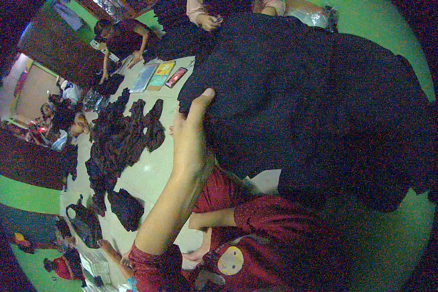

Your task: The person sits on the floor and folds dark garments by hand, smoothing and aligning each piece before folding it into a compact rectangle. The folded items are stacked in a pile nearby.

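Note:
A large black cloth, perhaps a garment, spreads across the middle and right of the view. My left hand grips its left edge, with the thumb lying on the near face and the other fingers mostly hidden behind. The left forearm, in a short maroon sleeve, rises from the lower edge. No part of my right hand shows; the cloth covers much of that side. Beyond the left hand, a heap of dark clothing lies on the pale tiled floor, with a smaller black bundle nearer to me.
A phone, a yellow booklet and a clear plastic packet lie beyond my hand. Another person's hand is at the cloth's far edge. Someone leans over at the far left. A black bag and stacked packets are at lower left.

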### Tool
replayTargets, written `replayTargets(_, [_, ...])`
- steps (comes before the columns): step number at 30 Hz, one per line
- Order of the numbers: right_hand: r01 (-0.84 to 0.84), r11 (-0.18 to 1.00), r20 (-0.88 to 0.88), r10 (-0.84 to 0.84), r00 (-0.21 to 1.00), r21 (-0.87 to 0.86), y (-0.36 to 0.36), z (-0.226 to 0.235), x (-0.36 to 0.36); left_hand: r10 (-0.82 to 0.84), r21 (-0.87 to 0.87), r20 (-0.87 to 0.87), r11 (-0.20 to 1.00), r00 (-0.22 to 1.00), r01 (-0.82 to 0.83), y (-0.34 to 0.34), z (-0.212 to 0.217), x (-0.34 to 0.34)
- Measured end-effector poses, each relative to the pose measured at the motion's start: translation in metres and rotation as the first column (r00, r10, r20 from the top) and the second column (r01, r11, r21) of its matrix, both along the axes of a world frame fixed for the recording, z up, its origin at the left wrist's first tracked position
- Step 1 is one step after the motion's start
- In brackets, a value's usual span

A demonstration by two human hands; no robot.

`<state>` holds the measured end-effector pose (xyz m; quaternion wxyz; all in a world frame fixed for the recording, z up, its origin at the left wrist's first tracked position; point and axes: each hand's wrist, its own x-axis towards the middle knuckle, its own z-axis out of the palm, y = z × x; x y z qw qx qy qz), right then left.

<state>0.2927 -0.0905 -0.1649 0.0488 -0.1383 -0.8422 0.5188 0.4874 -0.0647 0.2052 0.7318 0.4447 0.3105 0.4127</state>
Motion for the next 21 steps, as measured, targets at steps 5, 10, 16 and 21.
replayTargets(5, [0.022,0.999,0.013,-0.021,1.0,-0.04,0.0,0.009,0.013,-0.032,-0.117,0.098,0.992,0.995,0.044,-0.001,0.005,0.004])
replayTargets(10, [0.03,0.997,0.025,-0.028,0.999,-0.073,0.0,0.014,0.02,-0.12,-0.079,-0.026,0.99,0.992,0.118,0.008,0.012,0.004])
replayTargets(16, [0.056,0.986,0.02,-0.054,0.998,-0.157,0.004,0.013,0.019,-0.169,0.09,-0.37,0.972,0.913,0.216,0.019,0.027,0.0])
replayTargets(21, [0.09,0.971,0.009,-0.09,0.996,-0.22,0.005,0.002,0.004,0.035,0.438,-0.527,0.867,0.849,0.236,0.017,0.039,0.003])
